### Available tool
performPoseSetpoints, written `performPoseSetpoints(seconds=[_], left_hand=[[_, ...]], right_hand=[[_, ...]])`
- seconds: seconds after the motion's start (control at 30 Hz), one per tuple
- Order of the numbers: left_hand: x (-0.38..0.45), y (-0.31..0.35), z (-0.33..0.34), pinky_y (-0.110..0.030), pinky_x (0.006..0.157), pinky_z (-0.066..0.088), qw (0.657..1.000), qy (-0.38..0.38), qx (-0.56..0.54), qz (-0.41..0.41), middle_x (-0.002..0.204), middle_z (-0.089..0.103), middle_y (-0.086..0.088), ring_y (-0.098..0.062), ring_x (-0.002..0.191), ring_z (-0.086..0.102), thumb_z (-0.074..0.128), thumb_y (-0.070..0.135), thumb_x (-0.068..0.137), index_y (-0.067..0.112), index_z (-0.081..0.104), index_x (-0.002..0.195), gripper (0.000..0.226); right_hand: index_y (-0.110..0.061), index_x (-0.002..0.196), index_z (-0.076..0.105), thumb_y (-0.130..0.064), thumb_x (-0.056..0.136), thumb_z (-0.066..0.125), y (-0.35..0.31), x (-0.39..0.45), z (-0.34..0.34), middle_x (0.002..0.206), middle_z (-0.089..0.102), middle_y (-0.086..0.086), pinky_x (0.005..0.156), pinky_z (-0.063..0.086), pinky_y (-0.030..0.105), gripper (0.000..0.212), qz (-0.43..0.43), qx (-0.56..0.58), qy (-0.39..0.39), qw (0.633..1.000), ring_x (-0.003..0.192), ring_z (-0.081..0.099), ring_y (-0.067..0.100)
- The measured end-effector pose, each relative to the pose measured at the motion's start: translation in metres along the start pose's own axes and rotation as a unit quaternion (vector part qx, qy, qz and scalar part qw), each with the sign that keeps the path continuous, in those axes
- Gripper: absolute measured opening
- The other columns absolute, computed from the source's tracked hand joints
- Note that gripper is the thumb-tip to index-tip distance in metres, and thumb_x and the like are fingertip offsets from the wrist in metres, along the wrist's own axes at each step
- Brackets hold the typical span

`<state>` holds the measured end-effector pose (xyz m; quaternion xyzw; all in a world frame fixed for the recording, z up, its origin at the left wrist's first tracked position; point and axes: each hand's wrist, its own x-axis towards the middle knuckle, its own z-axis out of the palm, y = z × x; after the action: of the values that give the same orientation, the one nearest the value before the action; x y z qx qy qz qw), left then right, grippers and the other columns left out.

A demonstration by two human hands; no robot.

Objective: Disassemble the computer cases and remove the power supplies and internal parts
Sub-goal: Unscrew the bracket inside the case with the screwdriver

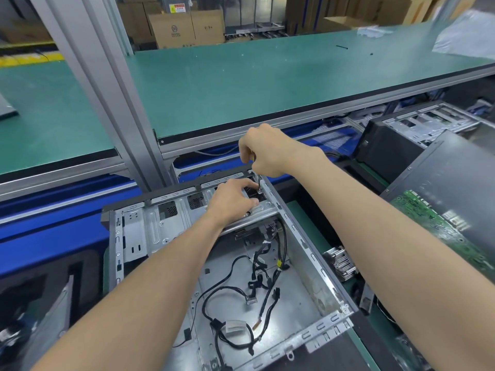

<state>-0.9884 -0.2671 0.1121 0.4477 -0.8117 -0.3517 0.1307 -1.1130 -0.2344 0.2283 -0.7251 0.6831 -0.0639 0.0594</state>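
An open grey metal computer case (171, 228) lies on its side in front of me, with loose black cables (257, 266) on its floor. My right hand (263, 151) grips a screwdriver held upright, its shaft (259, 183) pointing down at the case's far right corner. My left hand (233, 199) rests on the drive-bay bracket beside the tip, fingers curled near a small dark part; whether it grips anything is hidden.
A green shelf (241, 84) runs above the case, carried by grey aluminium posts (107, 89). To the right lie a black case panel with a green circuit board (439, 226), a heatsink (341, 261) and another stripped case (417, 124). Cardboard boxes stand behind.
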Motion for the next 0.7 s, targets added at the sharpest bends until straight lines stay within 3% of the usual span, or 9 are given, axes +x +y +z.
performPoseSetpoints(seconds=[0.07,0.13,0.2,0.27,0.33,0.43,0.53,0.6,0.7], left_hand=[[0.0003,0.0,0.0001,-0.035,0.084,0.056,1.0,-0.001,0.001,-0.002,0.071,0.073,0.008,-0.007,0.064,0.064,0.072,0.03,0.086,0.041,0.065,0.118,0.034],[0.0007,0.0003,0.0005,-0.035,0.081,0.056,1.0,0.0,0.004,-0.003,0.071,0.073,0.009,-0.006,0.061,0.061,0.071,0.029,0.086,0.041,0.065,0.118,0.034],[0.0015,0.0007,0.0008,-0.033,0.075,0.056,1.0,0.005,0.004,-0.003,0.072,0.072,0.011,-0.001,0.054,0.058,0.069,0.03,0.088,0.042,0.065,0.116,0.03],[0.0024,0.0012,0.0015,-0.031,0.071,0.056,1.0,0.011,0.004,-0.001,0.078,0.072,0.013,0.003,0.049,0.059,0.065,0.03,0.091,0.044,0.065,0.114,0.026],[0.0026,0.0011,0.0022,-0.029,0.067,0.053,1.0,0.012,0.009,0.0,0.077,0.071,0.014,0.006,0.047,0.058,0.064,0.03,0.092,0.045,0.064,0.113,0.025],[0.0029,0.0013,0.0021,-0.028,0.062,0.048,1.0,0.009,0.018,-0.002,0.073,0.071,0.015,0.003,0.054,0.06,0.065,0.031,0.092,0.047,0.063,0.112,0.026],[0.0041,0.0001,0.0019,-0.026,0.057,0.042,1.0,0.003,0.018,-0.005,0.068,0.072,0.011,0.005,0.049,0.057,0.065,0.031,0.091,0.048,0.062,0.111,0.026],[0.0046,-0.0006,0.002,-0.026,0.056,0.042,1.0,0.002,0.019,-0.009,0.065,0.071,0.01,0.003,0.051,0.058,0.065,0.032,0.09,0.049,0.062,0.109,0.026],[0.0051,-0.0006,0.0027,-0.027,0.057,0.043,1.0,0.003,0.02,-0.008,0.064,0.07,0.01,-0.003,0.058,0.06,0.065,0.031,0.09,0.048,0.062,0.11,0.027]], right_hand=[[-0.022,0.094,0.067,0.003,0.076,0.056,-0.0015,-0.0038,-0.0019,0.083,0.052,-0.011,0.057,0.035,0.024,0.032,-0.001,0.025,-0.007,1.0,0.078,0.053,0.014],[-0.022,0.101,0.065,-0.01,0.076,0.06,-0.0014,-0.0062,0.0007,0.094,0.052,-0.005,0.065,0.034,0.03,0.028,0.028,-0.01,0.023,0.999,0.084,0.053,0.02],[-0.016,0.097,0.056,-0.033,0.085,0.062,-0.0018,-0.0064,0.0025,0.093,0.047,0.001,0.07,0.032,0.038,0.021,0.071,-0.105,0.07,0.989,0.084,0.05,0.029],[-0.016,0.09,0.044,-0.044,0.098,0.055,-0.0031,-0.006,0.0033,0.089,0.041,0.004,0.069,0.032,0.04,0.031,0.089,-0.152,0.082,0.981,0.081,0.043,0.029],[-0.015,0.09,0.043,-0.034,0.102,0.053,-0.0034,-0.0039,0.0045,0.09,0.039,0.006,0.069,0.033,0.041,0.025,0.074,-0.137,0.08,0.985,0.082,0.04,0.029],[-0.01,0.098,0.057,-0.015,0.096,0.057,-0.0013,0.0002,0.0061,0.098,0.05,0.009,0.068,0.039,0.039,0.005,0.046,-0.084,0.051,0.994,0.085,0.049,0.031],[-0.016,0.092,0.062,0.0,0.083,0.057,-0.0012,-0.0003,0.0025,0.098,0.059,0.004,0.068,0.043,0.033,0.019,0.015,-0.022,0.016,1.0,0.093,0.059,0.029],[-0.018,0.099,0.069,0.002,0.079,0.055,-0.0021,-0.0038,-0.0006,0.089,0.054,-0.007,0.063,0.039,0.028,0.032,0.011,0.001,0.006,1.0,0.09,0.058,0.023],[-0.024,0.106,0.068,-0.014,0.077,0.06,-0.0013,-0.0066,0.0003,0.101,0.061,-0.004,0.066,0.035,0.032,0.032,0.04,-0.034,0.032,0.998,0.09,0.055,0.022]])
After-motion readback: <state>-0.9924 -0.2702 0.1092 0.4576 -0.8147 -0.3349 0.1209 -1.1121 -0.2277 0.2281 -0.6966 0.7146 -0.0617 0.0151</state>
